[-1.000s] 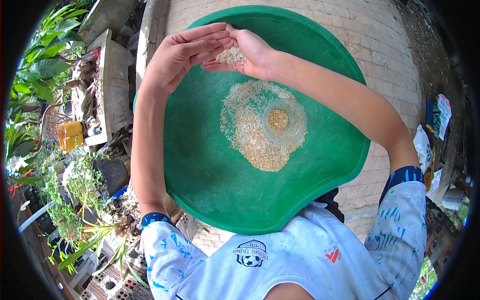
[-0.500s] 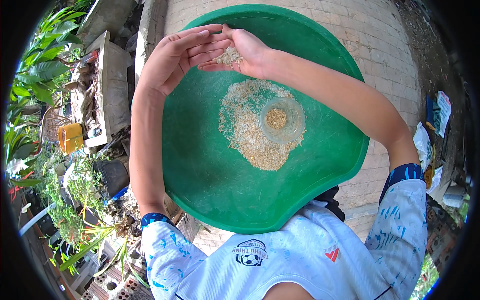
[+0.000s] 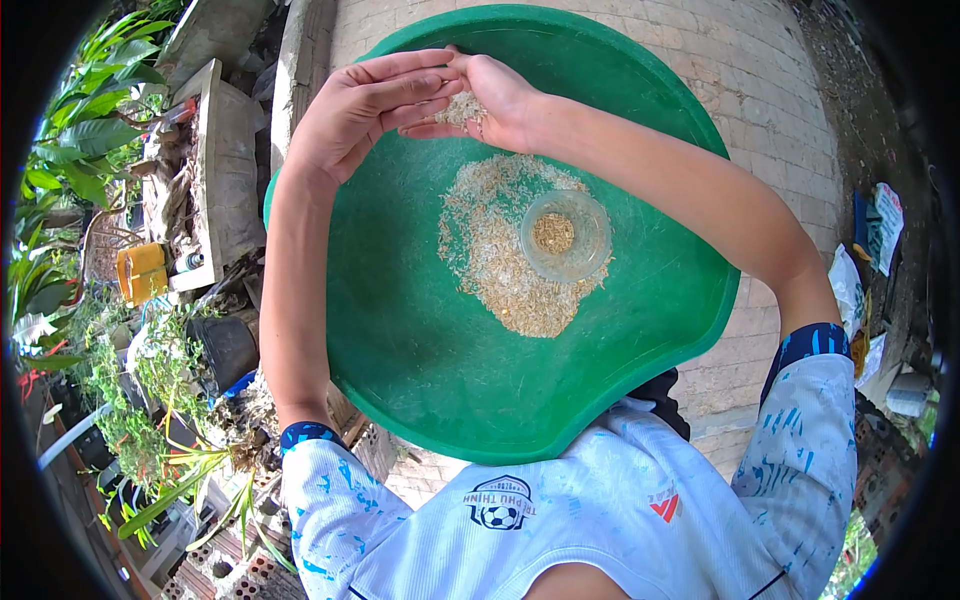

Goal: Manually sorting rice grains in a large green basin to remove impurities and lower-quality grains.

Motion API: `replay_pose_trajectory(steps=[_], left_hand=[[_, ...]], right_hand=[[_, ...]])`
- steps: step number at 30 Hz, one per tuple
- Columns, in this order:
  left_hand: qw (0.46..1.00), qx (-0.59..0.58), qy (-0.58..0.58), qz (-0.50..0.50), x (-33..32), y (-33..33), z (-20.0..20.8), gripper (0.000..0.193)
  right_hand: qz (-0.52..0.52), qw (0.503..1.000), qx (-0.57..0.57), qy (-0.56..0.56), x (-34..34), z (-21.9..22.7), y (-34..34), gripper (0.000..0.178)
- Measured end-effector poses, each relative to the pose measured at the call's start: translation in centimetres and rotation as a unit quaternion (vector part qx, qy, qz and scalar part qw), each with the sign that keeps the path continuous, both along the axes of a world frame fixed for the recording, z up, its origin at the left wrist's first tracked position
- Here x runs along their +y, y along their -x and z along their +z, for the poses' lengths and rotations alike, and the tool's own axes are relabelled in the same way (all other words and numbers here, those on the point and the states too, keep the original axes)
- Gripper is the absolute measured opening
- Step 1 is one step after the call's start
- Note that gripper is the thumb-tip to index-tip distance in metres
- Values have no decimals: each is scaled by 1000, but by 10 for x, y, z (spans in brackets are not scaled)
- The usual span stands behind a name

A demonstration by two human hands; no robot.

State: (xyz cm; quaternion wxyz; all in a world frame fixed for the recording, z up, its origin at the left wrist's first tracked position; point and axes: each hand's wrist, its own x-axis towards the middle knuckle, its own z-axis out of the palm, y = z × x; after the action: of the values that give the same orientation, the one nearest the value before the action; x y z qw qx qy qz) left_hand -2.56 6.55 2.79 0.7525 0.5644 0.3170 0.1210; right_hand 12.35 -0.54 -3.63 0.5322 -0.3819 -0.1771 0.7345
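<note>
My right hand (image 3: 500, 100) is cupped palm up over the far side of a green basin-like tray (image 3: 400, 380), with a small heap of pale rice grains (image 3: 462, 108) in its palm. Over that heap reach the outstretched fingers of my left hand (image 3: 375, 110), which hide part of the grains and of the right fingers. Below both hands, a pile of mixed white and tan rice grains (image 3: 505, 270) is spread on the tray. A clear round plastic tub (image 3: 597, 245) stands at the pile's right side, with tan grains (image 3: 553, 233) at its bottom.
The tray's near edge meets my shirt (image 3: 590, 500), above light paving (image 3: 770, 130). Along the left are leafy plants (image 3: 90, 140), a yellow container (image 3: 142, 273) and a dark pot (image 3: 225, 348). Plastic bags (image 3: 846, 290) lie at the right.
The fingers of my left hand have shifted slightly right and cover more of the grains in my right palm. My right hand, the tub and the pile look nearly unchanged.
</note>
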Motion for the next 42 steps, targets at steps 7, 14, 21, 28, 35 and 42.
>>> replay_pose_trajectory(steps=[7,14,21,28,35,42], left_hand=[[991,-2,80,-105,-28,-10,7,31],[966,99,60,-230,-90,-28,-13,24],[968,91,43,-232,-79,-27,-27,24],[961,71,215,-160,-75,-30,-14,31],[969,35,185,-162,-75,-30,-13,30],[978,-9,152,-142,-37,-16,4,28]], right_hand=[[63,995,13,71,4,-4,-8,59],[29,997,16,76,3,4,-2,71],[35,996,21,76,5,1,-2,71],[41,997,14,67,7,-1,-2,71],[60,996,10,71,8,-5,-4,69],[65,995,-15,75,10,-7,-6,64]])
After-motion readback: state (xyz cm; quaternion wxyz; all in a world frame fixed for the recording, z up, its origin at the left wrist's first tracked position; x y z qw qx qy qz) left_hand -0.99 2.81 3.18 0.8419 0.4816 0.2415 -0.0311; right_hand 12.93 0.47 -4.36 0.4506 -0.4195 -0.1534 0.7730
